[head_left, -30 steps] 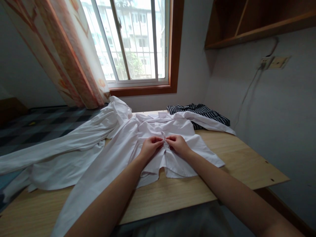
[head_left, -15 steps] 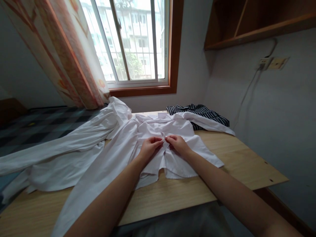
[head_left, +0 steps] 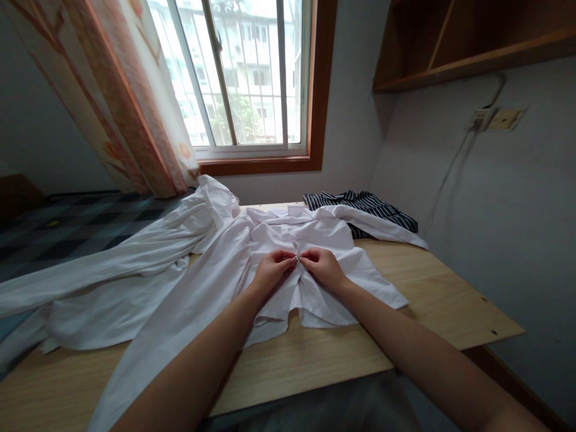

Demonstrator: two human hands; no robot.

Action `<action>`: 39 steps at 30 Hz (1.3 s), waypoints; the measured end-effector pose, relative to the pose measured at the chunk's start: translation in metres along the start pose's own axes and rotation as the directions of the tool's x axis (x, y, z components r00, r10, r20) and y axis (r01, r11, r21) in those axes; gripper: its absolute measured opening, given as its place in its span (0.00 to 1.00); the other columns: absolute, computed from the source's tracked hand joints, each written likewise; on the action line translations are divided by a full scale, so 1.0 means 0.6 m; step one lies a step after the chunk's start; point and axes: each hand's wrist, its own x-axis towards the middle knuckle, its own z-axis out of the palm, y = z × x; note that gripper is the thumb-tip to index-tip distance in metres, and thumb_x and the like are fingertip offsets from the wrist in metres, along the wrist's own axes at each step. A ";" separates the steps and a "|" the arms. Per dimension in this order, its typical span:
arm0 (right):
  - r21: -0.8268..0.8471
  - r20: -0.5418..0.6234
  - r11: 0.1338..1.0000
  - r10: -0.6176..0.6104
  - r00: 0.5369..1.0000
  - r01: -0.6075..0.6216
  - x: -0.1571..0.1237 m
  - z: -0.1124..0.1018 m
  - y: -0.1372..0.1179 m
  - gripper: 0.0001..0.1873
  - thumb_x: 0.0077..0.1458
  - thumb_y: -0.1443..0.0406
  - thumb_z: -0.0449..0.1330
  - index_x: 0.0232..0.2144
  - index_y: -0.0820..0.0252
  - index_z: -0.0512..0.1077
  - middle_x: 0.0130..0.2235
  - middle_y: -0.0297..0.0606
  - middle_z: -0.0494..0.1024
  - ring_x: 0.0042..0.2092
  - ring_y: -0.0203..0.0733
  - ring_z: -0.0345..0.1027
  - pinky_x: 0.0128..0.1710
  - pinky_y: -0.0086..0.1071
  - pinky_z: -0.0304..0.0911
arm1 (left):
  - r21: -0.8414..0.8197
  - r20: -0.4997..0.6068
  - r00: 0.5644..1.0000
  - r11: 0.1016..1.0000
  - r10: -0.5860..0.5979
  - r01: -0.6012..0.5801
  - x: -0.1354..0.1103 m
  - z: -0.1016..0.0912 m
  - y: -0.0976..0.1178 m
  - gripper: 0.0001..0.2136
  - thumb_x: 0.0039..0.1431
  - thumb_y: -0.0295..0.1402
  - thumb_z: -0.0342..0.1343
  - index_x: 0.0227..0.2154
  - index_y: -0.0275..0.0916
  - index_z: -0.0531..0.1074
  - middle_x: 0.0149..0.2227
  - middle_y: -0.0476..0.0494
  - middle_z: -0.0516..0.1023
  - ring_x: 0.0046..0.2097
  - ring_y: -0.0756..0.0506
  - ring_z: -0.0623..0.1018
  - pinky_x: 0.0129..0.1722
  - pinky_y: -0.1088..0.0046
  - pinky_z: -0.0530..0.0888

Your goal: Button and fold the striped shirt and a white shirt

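A white long-sleeved shirt lies spread on the wooden board, collar toward the window. One sleeve stretches to the right; the other comes down at the left, past my left forearm. Both hands meet at the shirt's front, over its middle line. My left hand pinches one front edge between thumb and fingers. Facing it, my right hand pinches the other front edge, fingertips almost touching those of the left. The cloth is drawn up slightly between them. Any button there is too small to make out.
Another white garment lies to the left, partly over a dark checked bed cover. A folded black-and-white striped garment sits at the back right of the wooden board. A wall shelf hangs at the upper right.
My right hand has shifted slightly down, its fingertips now closer to those of my left hand. The left hand keeps its place, and the shirt lies almost the same.
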 end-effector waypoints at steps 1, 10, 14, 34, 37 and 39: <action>-0.023 0.001 1.000 -0.011 1.000 0.011 -0.001 0.000 -0.001 0.10 0.52 0.62 0.61 0.31 0.62 0.79 0.32 0.40 0.82 0.34 0.42 0.74 0.36 0.32 0.64 | 0.003 0.002 1.000 1.000 0.002 -0.002 0.000 0.000 0.000 0.11 0.37 0.33 0.70 0.26 0.37 0.77 0.25 0.49 0.79 0.27 0.52 0.74 0.29 0.77 0.69; -0.101 -0.001 0.992 -0.075 0.997 0.074 -0.004 0.000 -0.012 0.08 0.54 0.67 0.60 0.32 0.61 0.81 0.33 0.39 0.83 0.35 0.42 0.75 0.38 0.31 0.65 | -0.025 -0.005 1.000 0.999 0.023 -0.023 0.004 -0.002 -0.003 0.16 0.34 0.33 0.72 0.28 0.37 0.75 0.24 0.51 0.78 0.27 0.52 0.75 0.29 0.77 0.70; -0.186 0.006 0.977 -0.107 0.994 0.107 -0.005 -0.001 -0.014 0.09 0.54 0.69 0.60 0.33 0.62 0.80 0.33 0.40 0.83 0.35 0.41 0.74 0.37 0.31 0.64 | 0.002 -0.003 0.999 0.999 0.039 -0.039 0.002 -0.002 -0.002 0.17 0.35 0.33 0.72 0.29 0.37 0.73 0.22 0.51 0.77 0.25 0.52 0.74 0.27 0.78 0.69; -0.133 0.057 0.985 -0.106 0.993 0.113 0.001 0.001 -0.004 0.05 0.54 0.66 0.59 0.27 0.60 0.74 0.28 0.34 0.77 0.32 0.38 0.67 0.34 0.30 0.61 | 0.111 -0.017 0.999 0.993 0.041 -0.039 -0.003 0.001 0.010 0.13 0.41 0.38 0.69 0.27 0.38 0.74 0.22 0.50 0.77 0.25 0.50 0.75 0.28 0.76 0.71; -0.236 0.002 0.963 -0.136 0.991 0.133 -0.004 0.010 -0.010 0.05 0.54 0.68 0.60 0.27 0.60 0.74 0.30 0.36 0.77 0.34 0.40 0.68 0.38 0.32 0.61 | 0.136 -0.030 0.998 0.990 0.050 -0.046 -0.003 0.003 0.011 0.16 0.42 0.43 0.69 0.26 0.36 0.75 0.23 0.49 0.77 0.25 0.52 0.74 0.27 0.77 0.70; -0.277 -0.033 0.953 -0.135 0.990 0.121 -0.006 0.016 -0.011 0.04 0.54 0.68 0.60 0.27 0.59 0.73 0.31 0.37 0.77 0.35 0.40 0.68 0.38 0.32 0.61 | 0.161 -0.031 0.998 0.985 0.061 -0.055 -0.003 0.003 0.011 0.17 0.41 0.44 0.70 0.25 0.36 0.75 0.23 0.50 0.76 0.25 0.52 0.73 0.26 0.78 0.69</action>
